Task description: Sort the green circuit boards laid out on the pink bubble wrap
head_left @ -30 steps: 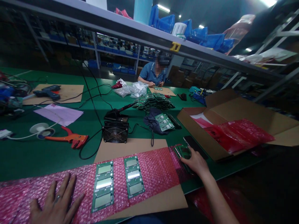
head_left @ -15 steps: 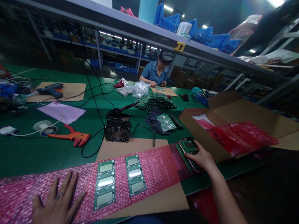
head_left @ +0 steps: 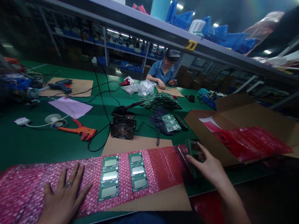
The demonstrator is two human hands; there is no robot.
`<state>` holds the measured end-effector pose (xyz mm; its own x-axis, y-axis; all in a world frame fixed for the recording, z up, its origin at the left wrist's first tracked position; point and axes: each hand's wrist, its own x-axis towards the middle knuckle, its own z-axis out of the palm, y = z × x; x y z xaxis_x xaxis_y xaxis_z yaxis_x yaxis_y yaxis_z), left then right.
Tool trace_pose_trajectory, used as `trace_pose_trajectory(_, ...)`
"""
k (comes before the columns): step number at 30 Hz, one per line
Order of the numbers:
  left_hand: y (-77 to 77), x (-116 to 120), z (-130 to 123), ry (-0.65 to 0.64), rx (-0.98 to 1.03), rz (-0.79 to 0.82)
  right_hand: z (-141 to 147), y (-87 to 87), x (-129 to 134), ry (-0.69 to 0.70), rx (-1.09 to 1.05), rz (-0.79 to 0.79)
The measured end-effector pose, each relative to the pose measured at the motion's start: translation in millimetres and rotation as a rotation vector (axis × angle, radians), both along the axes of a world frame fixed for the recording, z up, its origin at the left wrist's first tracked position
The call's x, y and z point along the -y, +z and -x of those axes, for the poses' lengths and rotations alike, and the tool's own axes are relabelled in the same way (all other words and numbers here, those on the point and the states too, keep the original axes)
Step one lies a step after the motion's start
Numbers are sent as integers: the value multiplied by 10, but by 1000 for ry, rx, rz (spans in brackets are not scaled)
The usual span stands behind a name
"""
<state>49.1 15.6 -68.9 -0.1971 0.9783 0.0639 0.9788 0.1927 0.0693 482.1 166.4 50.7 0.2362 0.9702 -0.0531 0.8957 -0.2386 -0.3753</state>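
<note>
While the left hand [head_left: 64, 199] lies flat with fingers spread on the pink bubble wrap [head_left: 161, 165], the right hand [head_left: 207, 166] grips one green circuit board [head_left: 192, 149], tilted up on edge at the wrap's right end beside the cardboard box [head_left: 233, 124]. Two more board strips [head_left: 109, 178] lie flat on the wrap, each green with three pale rectangular display panels in a row.

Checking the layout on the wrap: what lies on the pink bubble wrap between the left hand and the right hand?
In the head view, two green circuit board panels lie side by side on the bubble wrap, between the left hand and the right hand.
</note>
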Motion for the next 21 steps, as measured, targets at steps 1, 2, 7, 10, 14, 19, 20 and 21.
trace_pose_trajectory(1,17,1,-13,1,-42,12,283,-9,100,142,-51,45)
trace_pose_trajectory(2,20,2,-20,9,-87,20,566,-38,189,299,-95,84)
trace_pose_trajectory(7,-78,2,-15,67,-211,25,1644,-362,354,571,25,203)
trace_pose_trajectory(10,-100,-7,-14,82,-222,48,1921,-558,301,562,183,206)
trace_pose_trajectory(14,-106,-13,-10,61,-219,25,1949,-646,236,552,197,209)
trace_pose_trajectory(19,-140,-2,-15,41,-190,-23,1677,-477,141,557,-79,275)
trace_pose_trajectory(20,-139,-2,-22,43,-188,-26,1616,-439,119,547,-117,285)
trace_pose_trajectory(21,-134,-3,-32,48,-189,-26,1561,-410,98,526,-129,292)
